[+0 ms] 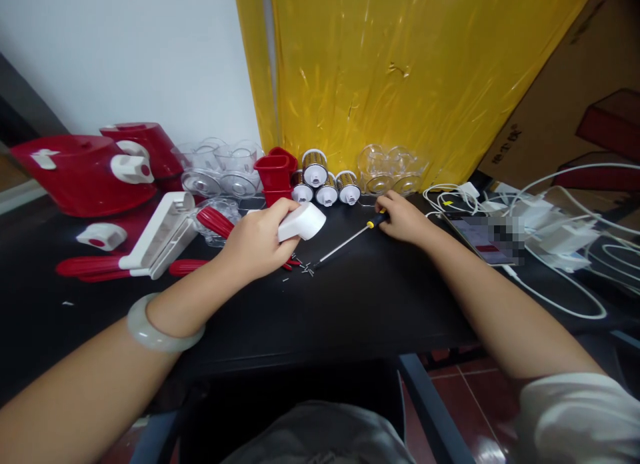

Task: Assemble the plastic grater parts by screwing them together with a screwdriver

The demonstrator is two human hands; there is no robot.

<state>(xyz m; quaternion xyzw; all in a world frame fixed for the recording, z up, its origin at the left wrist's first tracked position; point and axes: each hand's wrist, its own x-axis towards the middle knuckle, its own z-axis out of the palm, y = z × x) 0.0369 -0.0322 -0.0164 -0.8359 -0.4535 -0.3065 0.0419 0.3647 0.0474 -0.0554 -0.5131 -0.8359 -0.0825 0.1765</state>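
My left hand (257, 241) is closed around a white plastic part (301, 222), held just above the black table (360, 304). My right hand (403, 217) grips the yellow-and-black handle of a screwdriver (345, 243) whose thin shaft lies low over the table, its tip pointing toward several small screws (306, 269) beside my left hand. A pale bangle (160, 327) sits on my left wrist.
Red housings (85, 171), a white hinged piece (163, 234) and red blades lie at the left. Clear cups (220, 164), a red cup (274, 171) and metal drums (315, 167) line the back before a yellow sheet. White cables (560, 237) and chargers crowd the right.
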